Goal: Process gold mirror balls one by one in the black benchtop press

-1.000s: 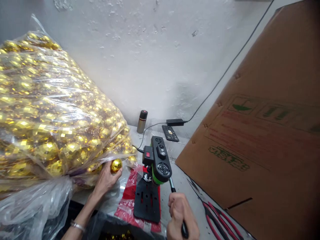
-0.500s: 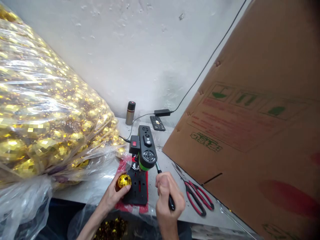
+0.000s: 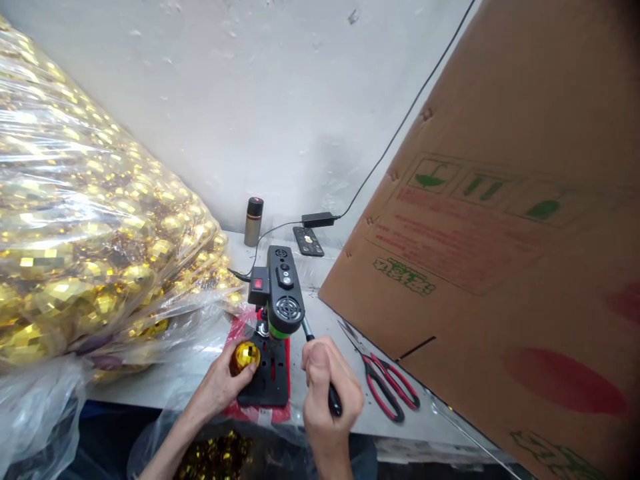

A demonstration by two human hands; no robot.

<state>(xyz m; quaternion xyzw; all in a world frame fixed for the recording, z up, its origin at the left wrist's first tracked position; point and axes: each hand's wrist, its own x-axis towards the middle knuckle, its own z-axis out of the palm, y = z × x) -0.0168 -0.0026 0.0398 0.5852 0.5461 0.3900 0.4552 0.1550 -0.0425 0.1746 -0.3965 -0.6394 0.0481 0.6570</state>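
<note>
A small gold mirror ball sits in the fingers of my left hand, over the left side of a black slotted base plate. Above that plate stands a small bench drill press, black with a green ring at its lower end and a red switch on its side box. My right hand is wrapped round the black-gripped lever at the machine's right. The drill's tip is hard to make out. Beneath the base lies a red sheet.
Red-and-black scissors lie right of the lever, beside a large cardboard box. A plastic bag of gold mirror balls fills the left. Behind are a bottle, a phone and a power adapter with its cable.
The whole view has shifted slightly, so everything appears a little further left. Both hands keep their hold on the mirror ball and the lever.
</note>
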